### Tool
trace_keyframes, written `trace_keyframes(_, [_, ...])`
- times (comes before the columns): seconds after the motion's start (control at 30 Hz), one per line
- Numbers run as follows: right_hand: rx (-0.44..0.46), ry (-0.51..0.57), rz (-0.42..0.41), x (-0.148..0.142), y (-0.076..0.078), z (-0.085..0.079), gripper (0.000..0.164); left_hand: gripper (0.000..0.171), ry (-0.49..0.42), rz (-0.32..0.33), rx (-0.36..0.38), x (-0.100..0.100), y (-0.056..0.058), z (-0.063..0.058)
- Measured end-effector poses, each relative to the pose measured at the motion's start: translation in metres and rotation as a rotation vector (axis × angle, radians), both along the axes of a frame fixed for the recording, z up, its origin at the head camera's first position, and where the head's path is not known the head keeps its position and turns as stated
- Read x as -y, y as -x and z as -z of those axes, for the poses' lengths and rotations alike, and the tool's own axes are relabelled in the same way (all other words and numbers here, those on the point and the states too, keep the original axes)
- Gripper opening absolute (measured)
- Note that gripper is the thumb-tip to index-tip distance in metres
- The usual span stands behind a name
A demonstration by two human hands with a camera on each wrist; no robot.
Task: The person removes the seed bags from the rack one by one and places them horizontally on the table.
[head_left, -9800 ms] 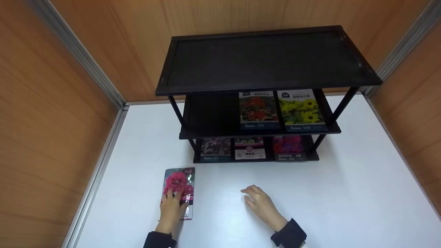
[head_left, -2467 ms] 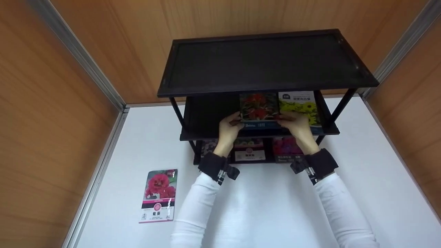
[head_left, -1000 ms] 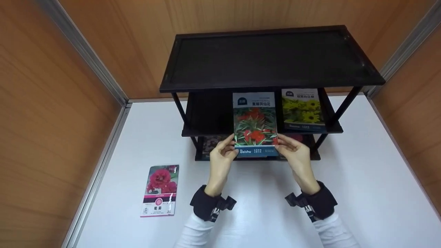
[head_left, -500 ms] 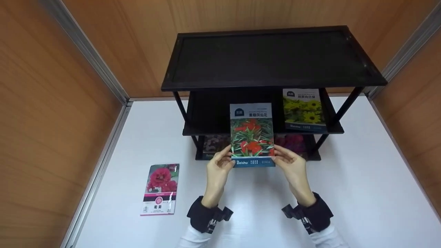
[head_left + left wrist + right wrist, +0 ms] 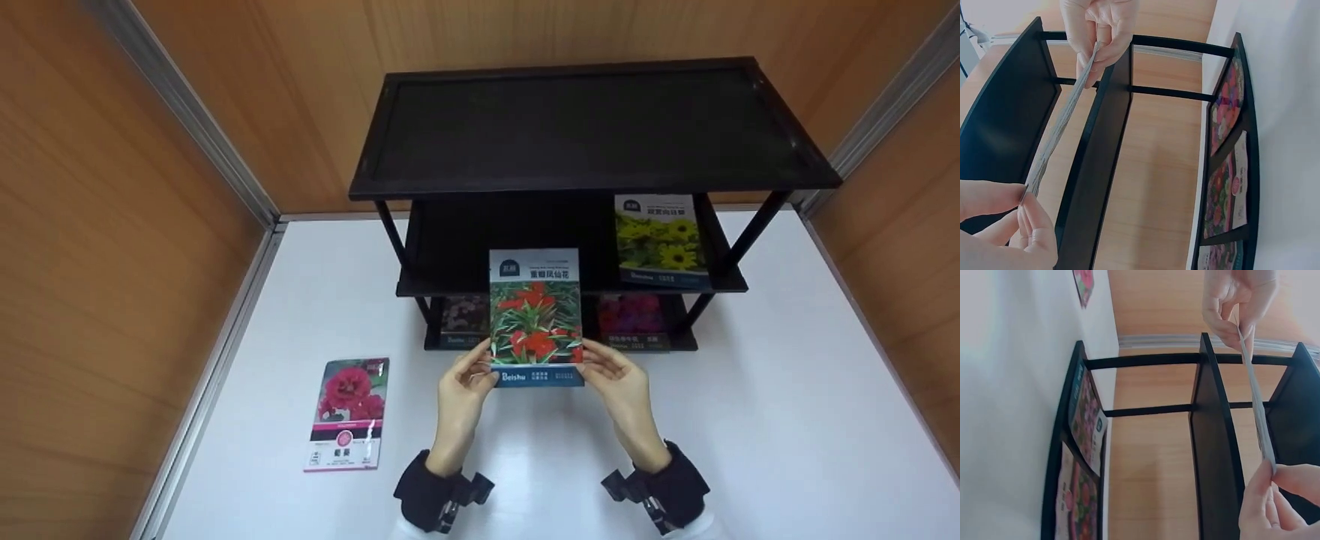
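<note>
A flower seed packet with red blooms and a blue bottom band [image 5: 535, 322] is held up in front of the black rack, its face toward the head camera. My left hand [image 5: 461, 401] pinches its lower left edge between thumb and fingers. On the opposite edge, my right hand [image 5: 619, 394] pinches it the same way. Both wrist views show the thin packet edge-on [image 5: 1060, 126], stretched between the two hands and clear of the shelf boards. Lying flat on the white table, left of my left hand, is a pink-flower seed packet [image 5: 346, 416].
The three-tier black rack [image 5: 592, 127] stands against the wooden back wall. A yellow-flower packet [image 5: 664, 240] lies at the right of its middle shelf. On the bottom shelf are a pale-flower packet [image 5: 463, 319], a magenta-flower packet [image 5: 631, 319] and, between them, another packet [image 5: 1224, 191].
Earlier my left hand was on the pink packet, which now lies further left. Since then both hands have gripped the red-flower packet on the middle shelf and drawn it out, toward me and slightly left.
</note>
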State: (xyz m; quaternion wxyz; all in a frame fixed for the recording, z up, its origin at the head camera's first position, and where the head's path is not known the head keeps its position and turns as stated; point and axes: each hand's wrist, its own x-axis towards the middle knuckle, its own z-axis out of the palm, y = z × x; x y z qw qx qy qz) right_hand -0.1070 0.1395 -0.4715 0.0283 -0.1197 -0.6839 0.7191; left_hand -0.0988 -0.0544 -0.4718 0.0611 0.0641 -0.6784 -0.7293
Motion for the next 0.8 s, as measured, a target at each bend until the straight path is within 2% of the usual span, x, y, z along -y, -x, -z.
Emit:
trace_keyframes(0.2, [-0.022, 0.003, -0.008, 0.006, -0.007, 0.008, 0.038, 0.042, 0.012, -0.006, 0.026, 0.005, -0.007, 0.005])
trace_keyframes(0.53, [0.022, 0.019, -0.014, 0.015, -0.019, 0.024, 0.040, 0.043, 0.016, -0.022, 0.054, 0.014, -0.016, 0.019])
trace_keyframes(0.8, [-0.006, 0.011, -0.027, 0.022, -0.026, 0.035, 0.039, 0.043, 0.049, -0.025, 0.067, 0.020, -0.023, 0.030])
